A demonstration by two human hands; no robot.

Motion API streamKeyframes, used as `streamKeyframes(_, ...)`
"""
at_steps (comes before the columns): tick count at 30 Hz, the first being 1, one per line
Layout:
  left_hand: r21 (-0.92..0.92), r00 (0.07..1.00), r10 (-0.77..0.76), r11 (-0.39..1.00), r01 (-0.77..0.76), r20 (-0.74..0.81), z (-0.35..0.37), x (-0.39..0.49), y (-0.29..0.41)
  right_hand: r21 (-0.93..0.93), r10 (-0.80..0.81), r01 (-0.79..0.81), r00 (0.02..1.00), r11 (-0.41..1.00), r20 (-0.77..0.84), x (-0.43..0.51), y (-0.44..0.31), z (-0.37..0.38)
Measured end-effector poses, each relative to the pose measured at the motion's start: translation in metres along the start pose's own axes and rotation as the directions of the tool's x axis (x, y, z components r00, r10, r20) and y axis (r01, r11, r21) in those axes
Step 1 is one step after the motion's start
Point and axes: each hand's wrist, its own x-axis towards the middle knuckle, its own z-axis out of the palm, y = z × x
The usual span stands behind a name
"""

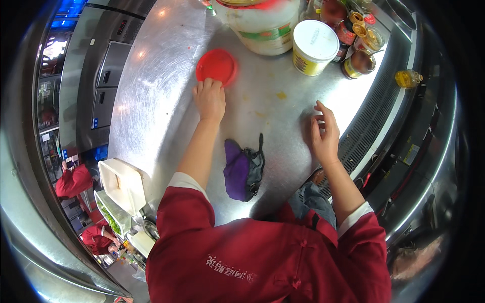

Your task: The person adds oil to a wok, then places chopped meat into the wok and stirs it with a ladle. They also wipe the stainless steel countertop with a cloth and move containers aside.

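Observation:
My left hand (210,99) reaches forward over the stainless steel worktop (280,113), its fingers on the near edge of a round red plastic lid (216,67). Held to the right, my right hand (325,130) has loosely curled fingers and nothing visible in them. Between my forearms lies a small purple and grey fabric pouch (242,170) with a dark strap. Beyond the hands stand a large white plastic tub (265,30) with a green band and a white-lidded yellow bucket (312,47).
Sauce jars (359,64) crowd the far right corner, near a slotted metal grate (369,125). A small bottle of yellow oil (408,78) is beyond the grate. At left are a white plastic container (123,185) and a tray of greens (110,217); two people in red work past them.

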Motion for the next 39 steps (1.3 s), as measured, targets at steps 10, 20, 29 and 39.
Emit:
streamKeyframes(10, -0.401, 0.954, 0.296, 0.870, -0.288, -0.042, -0.054, -0.047, 0.134, 0.206, 0.268, -0.272, 0.962, 0.940, 0.046, -0.035, -0.010, -0.017)
streamKeyframes(20, -0.400, 0.959, -0.248, 0.872, 0.283, 0.140, -0.095, -0.162, 0.134, 0.341, 0.490, -0.439, 0.868, 0.831, -0.076, -0.035, 0.031, -0.025)
streamKeyframes(29, -0.502, 0.541, -0.837, 0.434, 0.748, 0.082, -0.094, -0.212, 0.010, -0.251, -0.132, 0.089, 0.978, 0.964, -0.160, -0.035, 0.034, -0.012)
streamKeyframes(39, 0.039, 0.547, -0.827, 0.547, 0.836, -0.128, 0.088, 0.031, -0.210, -0.431, -0.188, 0.077, 0.957, 0.899, -0.222, -0.026, 0.055, 0.012)
